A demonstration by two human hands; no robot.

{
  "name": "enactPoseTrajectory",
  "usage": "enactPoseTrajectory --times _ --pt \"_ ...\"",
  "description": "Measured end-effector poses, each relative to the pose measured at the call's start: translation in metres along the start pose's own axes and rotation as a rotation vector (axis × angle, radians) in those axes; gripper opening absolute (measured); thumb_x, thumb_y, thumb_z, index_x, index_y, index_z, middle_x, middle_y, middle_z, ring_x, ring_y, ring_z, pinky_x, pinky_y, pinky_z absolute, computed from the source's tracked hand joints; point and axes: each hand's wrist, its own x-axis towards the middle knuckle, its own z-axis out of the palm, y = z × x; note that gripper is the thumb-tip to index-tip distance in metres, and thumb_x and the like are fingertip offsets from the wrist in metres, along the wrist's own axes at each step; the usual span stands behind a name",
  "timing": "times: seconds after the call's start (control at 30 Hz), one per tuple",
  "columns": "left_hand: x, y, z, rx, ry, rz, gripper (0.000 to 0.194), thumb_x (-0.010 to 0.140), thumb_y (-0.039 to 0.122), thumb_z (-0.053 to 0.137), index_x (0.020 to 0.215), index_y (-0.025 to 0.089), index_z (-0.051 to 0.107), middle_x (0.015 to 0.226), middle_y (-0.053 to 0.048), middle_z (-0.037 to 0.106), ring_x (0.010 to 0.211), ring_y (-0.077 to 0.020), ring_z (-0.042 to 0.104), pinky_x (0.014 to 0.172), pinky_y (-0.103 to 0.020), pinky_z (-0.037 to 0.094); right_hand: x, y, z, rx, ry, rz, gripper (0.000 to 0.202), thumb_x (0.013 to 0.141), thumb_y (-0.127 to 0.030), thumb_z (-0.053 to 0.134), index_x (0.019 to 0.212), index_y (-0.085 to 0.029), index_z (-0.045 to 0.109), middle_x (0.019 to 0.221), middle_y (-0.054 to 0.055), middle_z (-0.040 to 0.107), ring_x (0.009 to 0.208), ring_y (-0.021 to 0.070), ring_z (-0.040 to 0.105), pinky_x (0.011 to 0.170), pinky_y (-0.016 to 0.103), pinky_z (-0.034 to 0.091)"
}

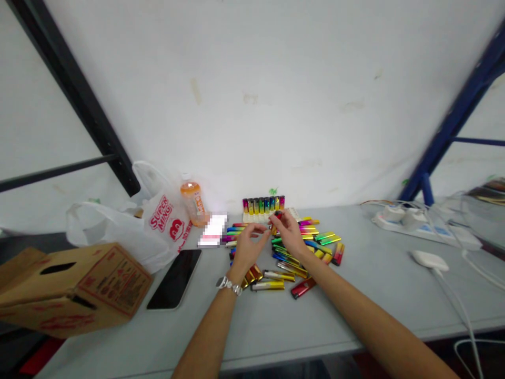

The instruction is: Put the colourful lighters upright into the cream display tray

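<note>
Many shiny coloured lighters (268, 285) lie loose on the grey table around and under my hands. Behind them a row of lighters (263, 205) stands upright in a pale tray (249, 217) near the wall. My right hand (288, 231) is closed on a lighter (278, 215) with a dark and red top, in front of the row. Beside it on the left, my left hand (251, 243) has its fingers curled, with thumb and forefinger close to the lighter; whether they touch it is not clear.
On the left are a cardboard box (106, 284), a white plastic bag (158, 226), a black phone (175, 279) and an orange bottle (193, 202). A power strip (426, 226) and a white adapter (430, 260) with cables lie on the right.
</note>
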Motion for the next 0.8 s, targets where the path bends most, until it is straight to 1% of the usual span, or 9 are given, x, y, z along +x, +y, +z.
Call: enactPoseTrajectory --times 0.07,0.13,0.2,0.27,0.37,0.47,0.53,0.7,0.8 --pt "0.000 0.004 -0.004 0.105 0.038 0.050 0.016 0.083 0.033 0.065 0.084 0.017 0.066 0.087 -0.004 0.070 0.082 -0.0166 0.065 0.076 -0.030 0.052 -0.004 -0.005 0.002 0.078 -0.021 0.004 0.032 0.083 -0.052 0.064 0.088 -0.023 0.053 0.073 -0.002 0.060 0.065 0.0135 0.056 0.060 0.025 0.044" --pt "0.000 0.008 -0.009 0.154 0.086 0.064 0.017 0.085 0.034 0.061 0.081 0.017 0.065 0.083 -0.004 0.069 0.079 -0.0166 0.064 0.072 -0.029 0.050 -0.008 -0.007 0.003 0.136 -0.044 0.051 0.033 0.083 -0.053 0.063 0.093 -0.024 0.050 0.062 -0.007 0.052 0.053 0.0114 0.049 0.051 0.024 0.039" --pt "0.001 0.011 -0.012 0.170 0.119 0.049 0.020 0.086 0.035 0.059 0.081 0.017 0.065 0.080 -0.004 0.068 0.077 -0.0165 0.062 0.071 -0.029 0.049 -0.010 -0.007 0.003 0.148 -0.055 0.142 0.035 0.083 -0.056 0.061 0.091 -0.024 0.051 0.052 -0.011 0.037 0.041 0.0088 0.034 0.043 0.022 0.029" --pt "0.001 0.011 -0.013 0.175 0.124 0.034 0.021 0.087 0.036 0.058 0.080 0.017 0.064 0.079 -0.004 0.068 0.075 -0.0164 0.062 0.070 -0.029 0.048 -0.011 -0.004 0.002 0.104 -0.038 0.223 0.040 0.083 -0.061 0.057 0.077 -0.022 0.051 0.048 -0.011 0.029 0.039 0.0076 0.025 0.040 0.023 0.021" --pt "0.001 0.010 -0.011 0.182 0.097 0.048 0.022 0.086 0.037 0.057 0.078 0.018 0.063 0.077 -0.003 0.066 0.073 -0.0162 0.061 0.069 -0.029 0.048 -0.011 0.004 0.001 -0.044 0.047 0.216 0.047 0.084 -0.059 0.052 0.057 -0.022 0.041 0.047 -0.007 0.031 0.043 0.0080 0.028 0.043 0.025 0.021" --pt "0.000 0.010 -0.010 0.190 0.072 0.059 0.023 0.086 0.037 0.056 0.076 0.018 0.063 0.076 -0.003 0.065 0.072 -0.0160 0.060 0.069 -0.028 0.048 -0.011 0.010 0.001 -0.190 0.132 0.151 0.042 0.083 -0.049 0.051 0.054 -0.022 0.040 0.048 -0.005 0.035 0.048 0.0094 0.032 0.046 0.026 0.024" --pt "0.000 0.011 -0.010 0.196 0.068 0.054 0.023 0.087 0.037 0.056 0.076 0.018 0.063 0.077 -0.003 0.065 0.072 -0.0160 0.060 0.069 -0.028 0.048 -0.012 0.010 0.001 -0.210 0.133 0.143 0.040 0.084 -0.049 0.050 0.055 -0.022 0.041 0.048 -0.005 0.036 0.049 0.0103 0.033 0.048 0.026 0.025" --pt "0.000 0.012 -0.011 0.191 0.076 0.046 0.022 0.086 0.036 0.057 0.075 0.018 0.063 0.076 -0.003 0.065 0.071 -0.0155 0.059 0.068 -0.027 0.048 -0.015 0.008 0.001 -0.126 0.055 0.167 0.048 0.086 -0.059 0.047 0.054 -0.023 0.040 0.045 -0.005 0.032 0.047 0.0112 0.032 0.047 0.027 0.025" --pt "0.000 0.011 -0.011 0.177 0.095 0.051 0.021 0.085 0.034 0.058 0.074 0.018 0.063 0.075 -0.002 0.065 0.071 -0.0153 0.060 0.068 -0.027 0.048 -0.014 0.011 0.001 -0.189 0.088 0.169 0.043 0.086 -0.051 0.045 0.054 -0.023 0.039 0.046 -0.004 0.034 0.047 0.0115 0.032 0.047 0.027 0.024"
